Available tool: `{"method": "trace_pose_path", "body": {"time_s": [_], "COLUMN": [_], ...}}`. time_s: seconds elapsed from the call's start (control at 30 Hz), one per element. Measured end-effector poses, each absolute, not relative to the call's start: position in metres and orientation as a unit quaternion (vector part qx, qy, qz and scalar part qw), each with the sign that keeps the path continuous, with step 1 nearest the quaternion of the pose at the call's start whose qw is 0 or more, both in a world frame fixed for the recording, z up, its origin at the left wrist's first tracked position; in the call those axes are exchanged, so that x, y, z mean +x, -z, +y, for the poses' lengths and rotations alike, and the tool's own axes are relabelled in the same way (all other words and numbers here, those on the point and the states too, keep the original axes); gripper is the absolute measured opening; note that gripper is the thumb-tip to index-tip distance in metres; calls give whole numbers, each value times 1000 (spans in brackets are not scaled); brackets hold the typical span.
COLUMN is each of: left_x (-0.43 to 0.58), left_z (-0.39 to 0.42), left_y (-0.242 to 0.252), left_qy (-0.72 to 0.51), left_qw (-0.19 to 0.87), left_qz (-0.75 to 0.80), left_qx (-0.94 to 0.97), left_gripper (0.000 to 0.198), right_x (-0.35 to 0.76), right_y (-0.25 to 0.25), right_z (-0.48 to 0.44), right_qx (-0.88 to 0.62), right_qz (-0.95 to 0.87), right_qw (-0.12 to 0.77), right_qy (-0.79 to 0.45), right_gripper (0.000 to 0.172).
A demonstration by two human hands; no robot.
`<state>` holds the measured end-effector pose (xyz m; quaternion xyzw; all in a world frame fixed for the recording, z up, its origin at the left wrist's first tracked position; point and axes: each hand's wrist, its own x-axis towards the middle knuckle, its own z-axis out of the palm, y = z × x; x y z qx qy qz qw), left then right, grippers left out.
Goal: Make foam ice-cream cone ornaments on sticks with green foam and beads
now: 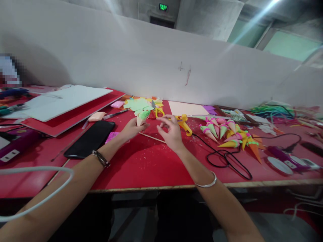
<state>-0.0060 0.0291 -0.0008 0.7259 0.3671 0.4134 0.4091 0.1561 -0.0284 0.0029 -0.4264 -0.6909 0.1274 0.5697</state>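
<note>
Near the middle of the red table, my left hand [133, 129] is closed around a small cone [142, 117] with a pale body and a green top, held upright. My right hand [171, 131] is raised just to its right, fingers apart and curved, with nothing visible between them. Behind the right hand lies a yellow glue gun [185, 124]. Yellow-handled scissors [159, 112] rest beyond the hands, beside light green paper pieces [138, 105]. A thin stick [152, 137] lies on the table between my hands.
A black phone [90, 139] lies left, near white boards [73, 101]. Finished-looking colourful cones [223, 129] are piled at right, beside a looped black cable [227, 160] and a purple power strip [285, 158]. A white cable [37, 169] crosses the lower left.
</note>
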Motion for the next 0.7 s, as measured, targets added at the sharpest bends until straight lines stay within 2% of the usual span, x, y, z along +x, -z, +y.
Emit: {"method": "trace_pose_path", "body": {"time_s": [0.13,0.27,0.43,0.7], "left_x": [-5,-4,-4,-2], "left_z": [27,25,25,23], "left_y": [-1,-1,1,3], "left_qy": [-415,-420,-405,-357], "left_qw": [437,517,609,655], "left_qz": [343,301,217,154], "left_qx": [721,682,646,648], "left_gripper": [23,21,25,31], "right_x": [156,157,158,156], "right_y": [-5,-8,-9,-7], "right_z": [-30,-31,-32,-31], "right_qx": [-429,-441,-430,-430], "right_qz": [-696,-700,-702,-715], "right_qw": [563,555,557,544], "right_qy": [-116,-82,-111,-89], "right_gripper": [11,15,25,14]}}
